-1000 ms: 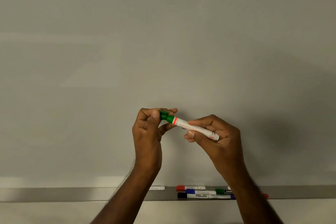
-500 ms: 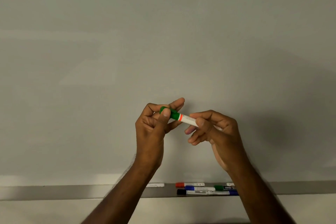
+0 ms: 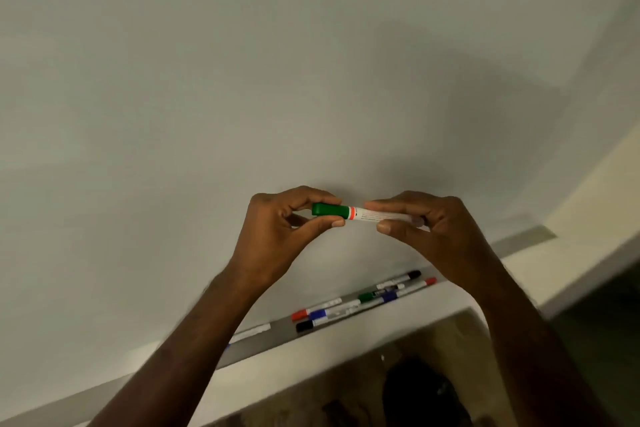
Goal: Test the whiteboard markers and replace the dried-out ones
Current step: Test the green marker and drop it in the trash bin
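A green-capped whiteboard marker (image 3: 360, 213) with a white barrel and an orange ring lies level between both hands, in front of the blank whiteboard (image 3: 242, 80). My left hand (image 3: 284, 236) pinches the green cap between thumb and fingers. My right hand (image 3: 429, 229) grips the white barrel. The cap sits on the marker. Below, on the grey tray (image 3: 277, 333), lie several more markers: a red one (image 3: 311, 311), a blue one (image 3: 332, 313), a black one (image 3: 318, 323), a green one (image 3: 372, 295) and others further right.
The view is tilted, so the tray slopes up to the right. A lone white marker (image 3: 251, 332) lies on the tray near my left forearm. Under the tray runs a pale ledge (image 3: 311, 354), with dark, blurred floor below it.
The view has tilted and both hands have turned the marker from slanted to level. My left hand keeps the cap and my right hand keeps the barrel.
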`<state>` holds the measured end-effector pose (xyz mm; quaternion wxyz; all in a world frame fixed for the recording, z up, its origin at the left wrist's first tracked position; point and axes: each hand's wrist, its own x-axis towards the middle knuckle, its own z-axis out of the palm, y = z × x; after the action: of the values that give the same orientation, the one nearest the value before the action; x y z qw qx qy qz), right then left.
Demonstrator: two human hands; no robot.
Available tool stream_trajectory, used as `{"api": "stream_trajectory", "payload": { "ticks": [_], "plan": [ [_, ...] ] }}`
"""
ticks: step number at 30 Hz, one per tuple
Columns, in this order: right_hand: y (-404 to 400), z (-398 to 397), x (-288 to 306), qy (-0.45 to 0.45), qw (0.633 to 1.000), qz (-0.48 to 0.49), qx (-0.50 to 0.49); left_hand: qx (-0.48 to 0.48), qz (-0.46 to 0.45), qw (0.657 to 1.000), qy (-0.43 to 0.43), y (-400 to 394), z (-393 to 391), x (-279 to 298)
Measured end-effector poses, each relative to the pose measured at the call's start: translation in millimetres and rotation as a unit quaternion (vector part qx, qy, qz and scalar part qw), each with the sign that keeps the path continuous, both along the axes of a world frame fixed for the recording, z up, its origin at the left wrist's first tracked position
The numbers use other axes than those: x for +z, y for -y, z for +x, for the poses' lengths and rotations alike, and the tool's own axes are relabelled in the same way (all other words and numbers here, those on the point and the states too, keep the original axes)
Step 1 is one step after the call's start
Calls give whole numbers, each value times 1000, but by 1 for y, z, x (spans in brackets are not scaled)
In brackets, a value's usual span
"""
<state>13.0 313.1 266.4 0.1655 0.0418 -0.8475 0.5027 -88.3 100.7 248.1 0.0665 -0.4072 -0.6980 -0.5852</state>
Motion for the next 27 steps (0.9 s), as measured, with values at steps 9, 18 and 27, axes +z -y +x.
{"api": "stream_trajectory", "payload": {
  "ticks": [9, 18, 27],
  "plan": [
    [-61, 88, -72, 54, 967, 82, -237, -126, -163, 974, -92, -110, 9, -82],
    [-157, 148, -168, 123, 911, 245, -309, -203, -290, 915, -191, -237, 49, -155],
    [-235, 166, -335, 303, 884, 215, -285, -268, -517, 797, -157, -337, 77, -324]
  ]
}}
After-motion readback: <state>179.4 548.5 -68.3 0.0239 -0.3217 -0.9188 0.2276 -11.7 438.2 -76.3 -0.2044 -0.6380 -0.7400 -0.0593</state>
